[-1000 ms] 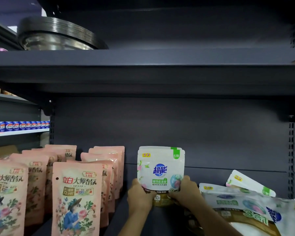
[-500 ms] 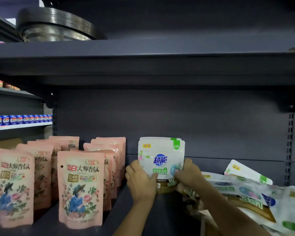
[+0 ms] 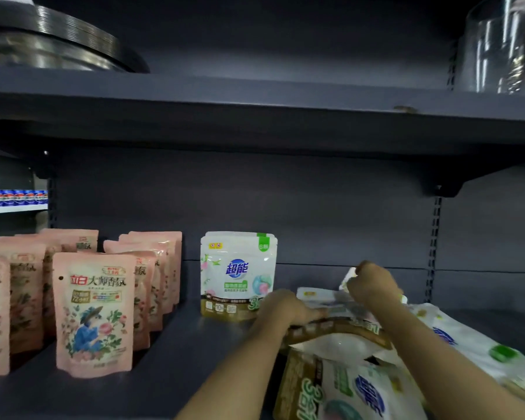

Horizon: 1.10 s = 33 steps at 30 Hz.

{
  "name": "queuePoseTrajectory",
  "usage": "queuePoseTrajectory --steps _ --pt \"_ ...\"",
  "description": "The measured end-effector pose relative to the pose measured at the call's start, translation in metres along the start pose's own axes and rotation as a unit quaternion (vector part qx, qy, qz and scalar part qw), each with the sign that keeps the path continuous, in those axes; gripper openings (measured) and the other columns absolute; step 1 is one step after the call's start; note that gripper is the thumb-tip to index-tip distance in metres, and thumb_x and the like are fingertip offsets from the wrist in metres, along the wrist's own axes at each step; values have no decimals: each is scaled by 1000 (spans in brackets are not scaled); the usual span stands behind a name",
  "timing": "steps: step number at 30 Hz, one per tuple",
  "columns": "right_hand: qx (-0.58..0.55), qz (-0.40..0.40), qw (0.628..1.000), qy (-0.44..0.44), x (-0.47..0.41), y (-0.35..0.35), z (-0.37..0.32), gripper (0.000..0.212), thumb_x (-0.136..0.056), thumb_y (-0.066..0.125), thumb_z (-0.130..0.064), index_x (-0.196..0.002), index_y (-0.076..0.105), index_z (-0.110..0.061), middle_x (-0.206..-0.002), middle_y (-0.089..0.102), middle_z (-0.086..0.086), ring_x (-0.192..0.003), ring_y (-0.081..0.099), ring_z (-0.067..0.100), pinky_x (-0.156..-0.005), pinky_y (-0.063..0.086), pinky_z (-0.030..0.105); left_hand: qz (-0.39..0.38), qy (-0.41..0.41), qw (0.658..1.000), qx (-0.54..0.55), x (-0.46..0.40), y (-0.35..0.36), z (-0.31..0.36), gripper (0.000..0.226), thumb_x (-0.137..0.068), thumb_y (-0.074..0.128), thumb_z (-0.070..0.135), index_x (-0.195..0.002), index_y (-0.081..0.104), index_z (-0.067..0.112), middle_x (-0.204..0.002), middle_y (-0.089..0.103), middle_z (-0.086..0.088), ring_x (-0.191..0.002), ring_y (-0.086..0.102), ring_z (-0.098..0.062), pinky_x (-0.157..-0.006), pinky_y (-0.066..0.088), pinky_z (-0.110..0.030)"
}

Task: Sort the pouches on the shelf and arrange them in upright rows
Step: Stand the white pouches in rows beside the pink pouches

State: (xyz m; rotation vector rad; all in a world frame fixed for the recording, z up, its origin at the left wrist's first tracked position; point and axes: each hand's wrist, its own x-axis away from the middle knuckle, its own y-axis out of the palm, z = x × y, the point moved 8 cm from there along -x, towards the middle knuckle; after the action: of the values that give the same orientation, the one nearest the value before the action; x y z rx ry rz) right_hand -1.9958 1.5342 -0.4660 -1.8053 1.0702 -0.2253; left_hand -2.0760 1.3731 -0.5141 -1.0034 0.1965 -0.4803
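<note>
— While the white standing pouch [image 3: 238, 275] sits upright on the dark grey shelf [image 3: 170, 353], what's around it?
— Pink floral pouches [image 3: 94, 313] in rows to its left; a heap of white pouches [image 3: 455, 344] lying to its right.
— And the hands?
— The left hand [image 3: 281, 309] grips a heap pouch's edge; the right hand [image 3: 373, 283] is curled, pinching another.

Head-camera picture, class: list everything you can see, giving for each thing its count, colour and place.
pink pouches: many, count unclear, upright rows, lower shelf left
standing white pouch: one, white with green and gold, upright mid-shelf
white pouch pile: several, lying jumbled, right
shelf: dark grey
metal trays: silver stack, upper shelf left
clear container: upper shelf right
blue cans: row, far left
left hand: on the pile
right hand: fingers curled round a pouch in the pile
</note>
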Motion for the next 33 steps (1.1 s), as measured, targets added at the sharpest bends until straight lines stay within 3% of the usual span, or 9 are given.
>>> queuePoseTrajectory --steps 4,6,8,12,17,20,22,26,33 --pt "-12 -52 997 52 1 6 40 34 -84 55 -17 -112 52 3 -110 61 20 -103 59 34 -71 43 31 -25 -12 998 59 5 1 6 83 -73 63 61 -132 47 4 -134 53 -9 -120 54 -23 -89 43 -26" --pt "-3 -86 995 52 6 9 47 17 -82 57 -18 -82 60 -1 -82 63 14 -81 61 29 -61 42 22 -24 -3 992 126 3 -1 10 75 -72 70 54 -125 53 3 -121 61 -8 -112 59 -22 -84 45 -26" --pt "-34 -105 992 66 10 10 47 34 -85 56 -21 -56 58 -4 -59 55 9 -60 56 24 -55 41 22 -17 34 976 215 -2 -3 18 62 -70 77 41 -118 61 5 -113 68 -7 -103 65 -23 -90 51 -30" --pt "-242 -46 967 71 7 1 33 59 -90 51 -47 -109 58 9 -94 65 19 -87 63 31 -74 47 33 88 137 938 306 9 -39 33 41 -75 76 20 -112 63 9 -111 69 -8 -99 66 -23 -88 53 -33" --pt "-447 -110 885 -73 19 0 -51 34 -77 69 -47 -91 55 -19 -99 65 3 -91 64 20 -83 55 37 223 234 866 380 40 -110 13 29 -79 72 12 -104 58 17 -86 63 8 -79 61 -10 -65 49 -15" --pt "-497 -226 831 -105 39 31 -97 65 -70 82 -24 -120 42 -12 -113 64 3 -91 67 15 -59 59 24 291 255 846 367 55 -135 -20 27 -80 70 9 -100 55 19 -84 61 14 -74 58 2 -57 47 -4" --pt "-518 -245 812 -112 51 52 -114 79 -68 82 -5 -127 31 -13 -121 58 7 -101 65 21 -71 60 33 316 235 846 358 57 -138 -49 27 -80 70 10 -101 56 18 -90 65 7 -79 62 -5 -65 51 -8" --pt "-456 -203 853 -149 68 84 -137 121 -42 91 -25 -138 17 -28 -133 47 8 -119 54 26 -96 51 49 335 178 854 356 50 -125 -104 33 -79 71 16 -105 53 24 -105 68 3 -94 66 -13 -83 56 -35" --pt "-340 -189 909 -150 80 129 -134 111 -65 82 -3 -147 8 -11 -140 34 13 -129 41 29 -105 43 46 329 64 879 338 27 -87 -155 31 -83 67 17 -99 41 13 -95 58 -1 -80 55 -11 -59 42 -13"
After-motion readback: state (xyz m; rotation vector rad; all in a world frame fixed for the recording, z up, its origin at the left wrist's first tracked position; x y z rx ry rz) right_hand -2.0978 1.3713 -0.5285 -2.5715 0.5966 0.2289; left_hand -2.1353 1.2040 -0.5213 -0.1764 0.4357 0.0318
